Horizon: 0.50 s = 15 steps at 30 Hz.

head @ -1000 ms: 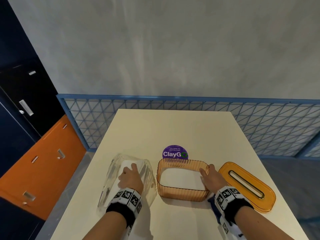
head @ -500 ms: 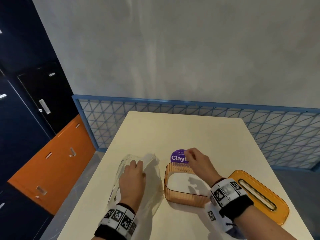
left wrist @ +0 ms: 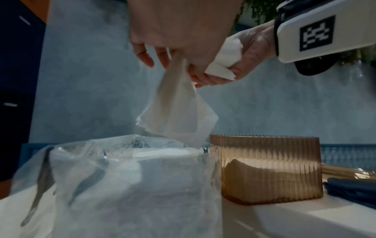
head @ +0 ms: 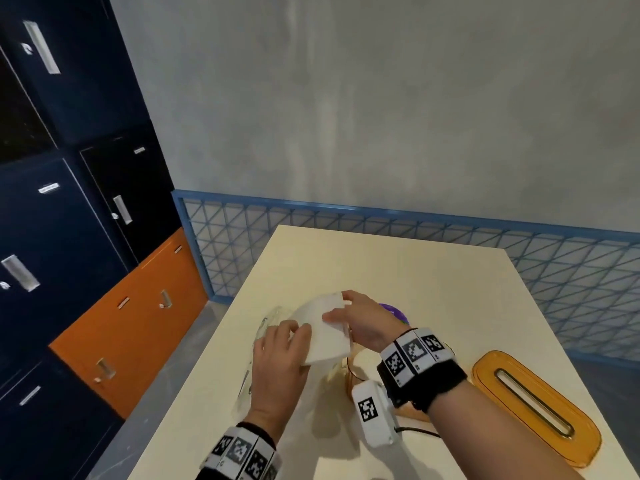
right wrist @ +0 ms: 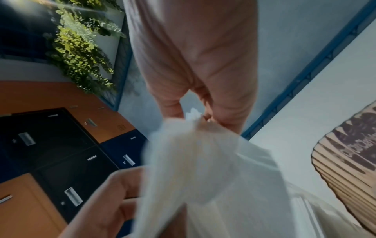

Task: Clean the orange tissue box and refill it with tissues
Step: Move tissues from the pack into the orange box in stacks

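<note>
A white tissue (head: 323,332) is held up between both hands above the clear plastic tissue pack (head: 265,332). My left hand (head: 294,336) pinches its near lower edge; in the left wrist view the tissue (left wrist: 177,119) hangs down from these fingers over the pack (left wrist: 122,177). My right hand (head: 337,313) pinches the far upper part, and its fingertips (right wrist: 195,116) bunch the sheet in the right wrist view. The ribbed orange box base (left wrist: 268,167) stands open just right of the pack, mostly hidden behind my right wrist in the head view. Its slotted orange lid (head: 533,403) lies at the right.
A purple round sticker (head: 394,311) shows on the cream table (head: 398,265) behind my right hand. A dark blue cloth (left wrist: 350,188) lies beside the box base. Blue and orange lockers (head: 131,323) stand left of the table; a blue mesh fence (head: 554,268) runs behind it.
My right hand left the box rim and crossed left to the pack. Both hands rose with a tissue pulled up out of the pack. The head view swung left.
</note>
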Motion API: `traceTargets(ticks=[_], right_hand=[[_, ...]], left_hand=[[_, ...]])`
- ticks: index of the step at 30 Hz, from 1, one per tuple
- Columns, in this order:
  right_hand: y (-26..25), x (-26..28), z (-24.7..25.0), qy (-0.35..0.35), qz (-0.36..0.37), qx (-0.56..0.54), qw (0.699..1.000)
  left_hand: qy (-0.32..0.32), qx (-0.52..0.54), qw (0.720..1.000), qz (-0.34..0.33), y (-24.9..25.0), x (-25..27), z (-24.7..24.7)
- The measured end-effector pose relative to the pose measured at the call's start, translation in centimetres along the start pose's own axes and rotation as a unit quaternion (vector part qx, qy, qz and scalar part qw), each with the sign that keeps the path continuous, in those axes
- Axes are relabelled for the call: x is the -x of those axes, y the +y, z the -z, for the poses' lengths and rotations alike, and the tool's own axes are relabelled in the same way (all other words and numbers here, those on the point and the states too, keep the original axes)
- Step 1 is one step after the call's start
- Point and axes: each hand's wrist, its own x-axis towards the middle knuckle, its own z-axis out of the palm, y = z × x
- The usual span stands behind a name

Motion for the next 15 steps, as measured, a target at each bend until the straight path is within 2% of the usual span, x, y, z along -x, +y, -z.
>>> traceTargets(ticks=[3, 5, 8, 9, 11, 12, 13, 15], right_hand=[[-0.1, 0.6, -0.4, 0.013, 0.058, 0.028, 0.998], [0.0, 1.1, -0.3, 0.014, 0.09, 0.05, 0.995], [0.0, 2.0, 0.1, 0.019, 0.125, 0.068, 0.99], [0.0, 2.3, 0.2, 0.016, 0.135, 0.068, 0.988], [0.2, 2.8, 0.2, 0.008, 0.153, 0.064, 0.986], [0.3, 3.0, 0.1, 0.003, 0.159, 0.061, 0.985], [0.5, 3.2, 0.0, -0.001, 0.165, 0.058, 0.985], [1.0, 3.3, -0.2, 0.0, 0.173, 0.047, 0.984]], left_hand=[[-0.05, 0.118, 0.99, 0.063, -0.2, 1.0, 0.6], [-0.041, 0.245, 0.956, 0.156, -0.2, 1.5, 1.0], [0.0, 0.392, 0.864, 0.316, -1.2, 0.8, 1.7], [0.006, 0.439, 0.818, 0.371, -1.9, 0.4, 1.7], [0.005, 0.554, 0.686, 0.471, -3.0, -0.9, 2.0], [-0.005, 0.597, 0.63, 0.497, -3.4, -1.4, 2.2], [-0.02, 0.621, 0.6, 0.503, -3.8, -1.7, 2.4], [-0.054, 0.642, 0.595, 0.481, -4.4, -2.1, 2.5]])
